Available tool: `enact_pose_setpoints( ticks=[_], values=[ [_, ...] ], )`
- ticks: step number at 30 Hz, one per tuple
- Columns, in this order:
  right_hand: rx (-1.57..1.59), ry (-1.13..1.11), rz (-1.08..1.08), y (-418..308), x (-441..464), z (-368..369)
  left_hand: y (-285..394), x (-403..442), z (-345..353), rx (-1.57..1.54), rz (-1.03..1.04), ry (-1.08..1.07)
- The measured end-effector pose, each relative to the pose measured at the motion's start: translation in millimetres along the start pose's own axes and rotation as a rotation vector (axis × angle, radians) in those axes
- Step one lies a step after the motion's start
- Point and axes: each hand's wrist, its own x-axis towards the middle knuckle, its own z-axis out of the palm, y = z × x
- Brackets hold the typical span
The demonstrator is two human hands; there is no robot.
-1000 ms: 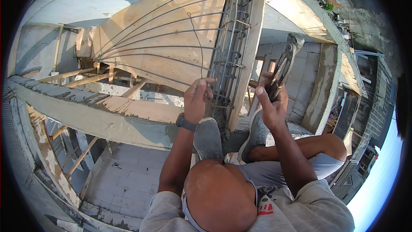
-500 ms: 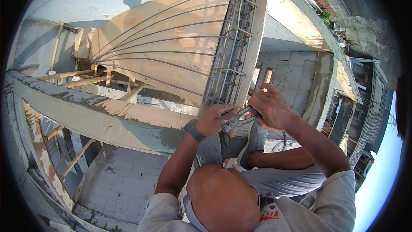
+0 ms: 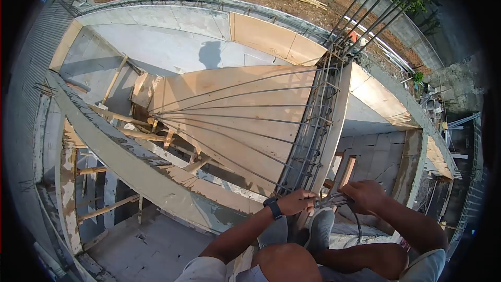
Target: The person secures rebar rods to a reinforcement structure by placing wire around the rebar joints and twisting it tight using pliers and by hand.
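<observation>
My left hand [image 3: 297, 202], with a dark watch [image 3: 272, 208] on the wrist, is closed beside the head of a metal plier-like tool [image 3: 330, 201]; whether it grips the tool or a wire is too small to tell. My right hand [image 3: 365, 197] wraps round the tool's handles. Both hands are above my shoes [image 3: 320, 225], near the lower end of the rebar cage [image 3: 319, 120]. A dark loop of wire or cord [image 3: 359, 224] hangs below my right hand.
Thin bars [image 3: 245, 105] fan leftward from the cage over a plywood panel [image 3: 235, 94]. Concrete beams [image 3: 141, 175] border deep openings with wooden props [image 3: 109, 210]. Upright rebar [image 3: 373, 13] rises at the cage's far end, where part of another person [image 3: 360, 40] seems visible.
The view has tilted up, showing more ground and the upright rebar. My right hand brought the raised tool down to my left hand, and they remain close together.
</observation>
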Motion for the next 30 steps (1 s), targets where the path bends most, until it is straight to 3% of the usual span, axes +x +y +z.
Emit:
enact_pose_setpoints(
  ticks=[2, 9, 14, 17, 21, 24, 25, 30],
  values=[
    [0.055, 0.033, 0.068, 6.2, 1.7, -7.2, 12.0, -0.6, -3.3, -0.061, -0.075, 0.012],
    [0.252, 0.347, 0.225, 28.6, -8.5, 22.0, 4.2, -8.2, -11.5, -0.612, 0.002, 0.045],
    [0.558, 0.525, 0.177, 41.7, -8.7, 44.8, 26.9, -26.0, -6.9, -0.937, 0.042, 0.068],
    [0.73, 0.649, 0.114, 46.0, -1.3, 62.8, 36.3, -33.8, -5.8, -0.896, 0.026, 0.09],
    [0.648, 0.798, -0.042, 63.4, 20.9, 101.2, 61.5, -52.4, 0.0, -0.766, -0.101, 0.161],
    [0.794, 0.725, -0.082, 66.2, 39.0, 113.7, 74.0, -66.6, 3.8, -0.658, -0.155, 0.224],
    [0.771, 0.825, -0.13, 62.3, 45.2, 113.7, 79.0, -69.4, 5.0, -0.622, -0.151, 0.234],
    [0.991, 0.698, -0.125, 53.2, 55.2, 99.9, 131.2, -79.4, 20.8, -0.304, -0.27, 0.218]
  ],
)
